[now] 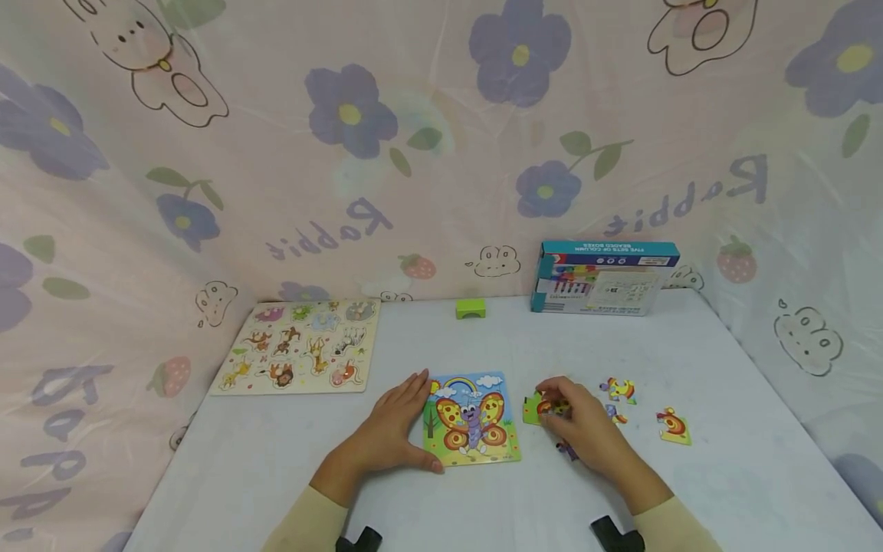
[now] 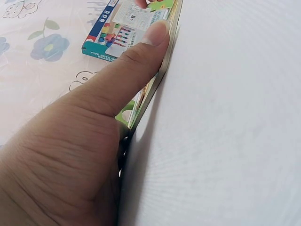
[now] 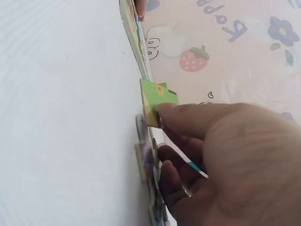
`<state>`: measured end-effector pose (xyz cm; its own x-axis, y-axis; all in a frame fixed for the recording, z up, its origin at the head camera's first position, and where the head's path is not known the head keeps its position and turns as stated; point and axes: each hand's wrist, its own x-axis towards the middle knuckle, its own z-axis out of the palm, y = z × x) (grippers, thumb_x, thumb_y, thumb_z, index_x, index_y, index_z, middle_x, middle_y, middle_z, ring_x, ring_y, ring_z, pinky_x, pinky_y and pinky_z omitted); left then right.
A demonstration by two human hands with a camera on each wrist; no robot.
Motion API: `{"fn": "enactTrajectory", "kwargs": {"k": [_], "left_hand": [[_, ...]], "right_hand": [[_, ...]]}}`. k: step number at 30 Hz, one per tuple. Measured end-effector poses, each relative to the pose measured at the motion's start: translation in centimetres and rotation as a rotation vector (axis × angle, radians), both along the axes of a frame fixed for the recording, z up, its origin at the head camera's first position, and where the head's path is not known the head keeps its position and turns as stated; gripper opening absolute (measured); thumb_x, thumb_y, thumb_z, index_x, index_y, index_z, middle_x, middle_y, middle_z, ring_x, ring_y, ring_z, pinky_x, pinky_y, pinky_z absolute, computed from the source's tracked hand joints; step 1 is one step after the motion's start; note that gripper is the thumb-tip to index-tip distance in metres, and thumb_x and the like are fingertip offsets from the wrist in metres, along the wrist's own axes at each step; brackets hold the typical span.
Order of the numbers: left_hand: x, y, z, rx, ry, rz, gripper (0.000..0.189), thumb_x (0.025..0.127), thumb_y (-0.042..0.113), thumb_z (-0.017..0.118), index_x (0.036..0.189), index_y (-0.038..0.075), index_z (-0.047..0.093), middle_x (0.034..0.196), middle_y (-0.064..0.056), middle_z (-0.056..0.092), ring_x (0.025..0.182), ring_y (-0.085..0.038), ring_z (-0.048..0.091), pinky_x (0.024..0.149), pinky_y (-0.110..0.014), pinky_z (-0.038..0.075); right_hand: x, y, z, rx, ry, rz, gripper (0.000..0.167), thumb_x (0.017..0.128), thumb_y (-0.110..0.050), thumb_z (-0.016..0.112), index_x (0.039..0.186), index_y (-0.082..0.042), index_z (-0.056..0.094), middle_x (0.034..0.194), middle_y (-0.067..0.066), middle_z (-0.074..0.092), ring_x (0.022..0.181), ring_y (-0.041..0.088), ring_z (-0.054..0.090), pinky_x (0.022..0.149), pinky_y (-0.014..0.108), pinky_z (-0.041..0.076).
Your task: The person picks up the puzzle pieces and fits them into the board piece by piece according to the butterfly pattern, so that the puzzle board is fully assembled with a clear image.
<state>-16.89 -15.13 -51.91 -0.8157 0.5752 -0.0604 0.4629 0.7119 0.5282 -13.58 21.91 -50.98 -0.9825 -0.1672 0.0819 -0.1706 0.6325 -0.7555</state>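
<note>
A square butterfly puzzle board (image 1: pixel 472 420) lies flat on the white table, its printed rainbow and butterfly showing. My left hand (image 1: pixel 395 429) lies along its left side, with the fingers stretched toward the upper left corner and the thumb (image 2: pixel 136 61) on the near edge. Just right of the board, my right hand (image 1: pixel 586 425) pinches a green puzzle piece (image 3: pixel 153 96) between thumb and fingers; fingers partly cover it in the head view. Around that hand lie more puzzle pieces: a colourful one (image 1: pixel 621 389), a partly hidden one (image 1: pixel 616 415), and a purple one (image 1: pixel 567 451).
A further puzzle piece (image 1: pixel 674 427) with an orange spiral lies at the right. An animal puzzle board (image 1: pixel 297 346) is at the back left. A green arch block (image 1: pixel 471 309) and a bead toy box (image 1: pixel 603 278) stand at the back, before a printed curtain (image 1: pixel 441 176).
</note>
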Motion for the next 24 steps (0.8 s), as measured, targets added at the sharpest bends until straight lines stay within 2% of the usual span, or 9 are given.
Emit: {"fn": "enactTrajectory", "kwargs": {"k": [6,10,14,20,24], "left_hand": [[-0.1,0.0,0.0,-0.006,0.001,0.004,0.146,0.068,0.083,0.086,0.174,0.006,0.022,0.182,-0.002,0.008,0.166,-0.022,0.002,0.131,-0.052,0.01],[-0.1,0.0,0.0,-0.004,0.001,0.003,0.145,0.068,0.083,0.086,0.174,0.007,0.022,0.182,-0.001,0.007,0.166,-0.021,0.002,0.131,-0.051,0.009],[-0.1,0.0,0.1,0.004,0.001,0.002,0.145,0.069,0.082,0.087,0.174,0.006,0.022,0.182,-0.002,0.008,0.166,-0.023,0.002,0.131,-0.053,0.009],[-0.1,-0.1,0.2,0.015,0.003,0.0,0.146,0.067,0.08,0.09,0.173,0.005,0.024,0.182,-0.004,0.009,0.166,-0.025,0.003,0.13,-0.054,0.009],[-0.2,-0.2,0.3,0.031,-0.009,-0.007,0.149,0.063,0.078,0.093,0.173,0.004,0.025,0.182,-0.005,0.01,0.166,-0.025,0.004,0.13,-0.054,0.009]], "right_hand": [[0.2,-0.5,-0.1,-0.095,0.069,0.0,0.027,0.103,-0.007,0.077,0.129,-0.012,0.072,0.112,-0.007,0.073,0.098,0.015,0.066,0.08,0.028,0.058],[0.5,-1.3,0.1,-0.171,0.103,-0.006,0.025,0.103,-0.01,0.078,0.127,-0.013,0.074,0.11,-0.008,0.073,0.094,0.015,0.066,0.077,0.026,0.058],[0.8,-2.7,0.2,-0.234,0.098,0.004,0.025,0.101,-0.011,0.08,0.125,-0.015,0.075,0.104,-0.006,0.071,0.089,0.015,0.065,0.074,0.027,0.057],[1.0,-4.5,-0.3,-0.297,0.06,0.075,0.024,0.1,-0.01,0.081,0.123,-0.014,0.077,0.097,-0.004,0.069,0.083,0.017,0.064,0.071,0.027,0.055],[1.2,-5.5,-0.6,-0.312,0.056,0.143,0.022,0.103,-0.009,0.077,0.125,-0.011,0.077,0.102,-0.004,0.071,0.087,0.016,0.065,0.074,0.027,0.057]]}}
